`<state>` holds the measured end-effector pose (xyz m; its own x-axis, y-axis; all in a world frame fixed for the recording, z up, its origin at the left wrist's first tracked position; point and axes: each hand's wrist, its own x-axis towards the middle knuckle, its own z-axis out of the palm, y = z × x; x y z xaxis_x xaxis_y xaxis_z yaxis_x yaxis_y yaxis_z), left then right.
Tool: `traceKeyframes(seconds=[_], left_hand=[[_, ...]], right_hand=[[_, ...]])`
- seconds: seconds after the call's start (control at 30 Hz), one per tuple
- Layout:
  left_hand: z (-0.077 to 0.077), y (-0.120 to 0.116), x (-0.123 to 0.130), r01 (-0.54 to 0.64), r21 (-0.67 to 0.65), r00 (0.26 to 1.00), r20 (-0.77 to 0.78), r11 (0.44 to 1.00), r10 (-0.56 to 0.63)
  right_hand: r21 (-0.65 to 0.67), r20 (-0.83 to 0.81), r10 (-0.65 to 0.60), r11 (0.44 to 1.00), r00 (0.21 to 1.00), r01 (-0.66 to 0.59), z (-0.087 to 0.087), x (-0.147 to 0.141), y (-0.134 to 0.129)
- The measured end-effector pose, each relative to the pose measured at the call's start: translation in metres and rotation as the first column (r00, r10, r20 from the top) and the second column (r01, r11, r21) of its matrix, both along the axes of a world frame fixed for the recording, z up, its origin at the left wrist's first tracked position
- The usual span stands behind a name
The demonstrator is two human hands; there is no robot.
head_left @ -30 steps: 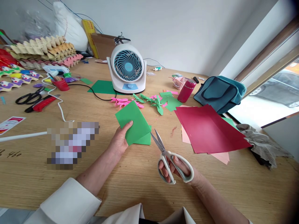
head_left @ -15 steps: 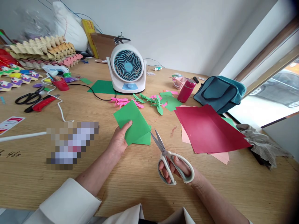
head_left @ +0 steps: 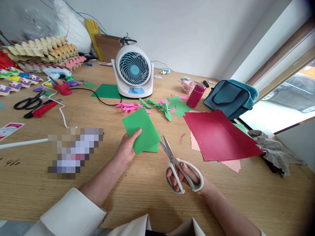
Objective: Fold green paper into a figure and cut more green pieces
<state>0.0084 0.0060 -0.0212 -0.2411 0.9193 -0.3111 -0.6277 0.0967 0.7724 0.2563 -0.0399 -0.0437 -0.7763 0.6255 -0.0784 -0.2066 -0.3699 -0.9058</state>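
Note:
Pinched between the thumb and fingers of my left hand is a piece of green paper, held tilted above the table. Under its lower right corner another green paper piece lies on the wood. My right hand grips white-handled scissors, fingers through the loops. Their blades stand slightly apart, pointing up and left, with the tips close to the green paper's right corner. Beyond the paper lie pink paper cutouts and green paper cutouts.
Red paper sheets lie to the right over pink ones. Behind them stand a red flask and a teal bag. A white fan stands at the back. Black scissors and a red-handled cutter lie at left.
The green paper in my left hand has shifted slightly right and tilted more upright, its corner nearer the scissor tips. My right hand and the scissors have barely moved.

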Motion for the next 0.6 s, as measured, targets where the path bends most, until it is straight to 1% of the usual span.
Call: traceKeyframes(seconds=[0.1, 0.2, 0.47, 0.6], left_hand=[[-0.0007, -0.0022, 0.0049, 0.037, 0.004, 0.999, -0.032, 0.999, -0.037], [-0.0017, -0.0038, 0.0077, 0.062, 0.012, 0.997, -0.054, 0.998, -0.061], [-0.0021, -0.0034, 0.0064, 0.134, 0.054, 0.990, -0.052, 0.990, -0.131], [-0.0016, -0.0031, 0.0060, 0.133, 0.064, 0.990, -0.045, 0.989, -0.130]], right_hand=[[-0.028, 0.004, -0.028, 0.999, 1.000, 0.028, 0.0016, -0.0015, -0.0004], [-0.022, 0.010, -0.066, 0.998, 0.998, 0.066, 0.0027, -0.0034, -0.0001], [-0.043, 0.023, -0.129, 0.991, 0.991, 0.130, 0.0054, -0.0064, -0.0005], [-0.040, 0.028, -0.132, 0.990, 0.991, 0.133, 0.0055, -0.0067, -0.0008]])
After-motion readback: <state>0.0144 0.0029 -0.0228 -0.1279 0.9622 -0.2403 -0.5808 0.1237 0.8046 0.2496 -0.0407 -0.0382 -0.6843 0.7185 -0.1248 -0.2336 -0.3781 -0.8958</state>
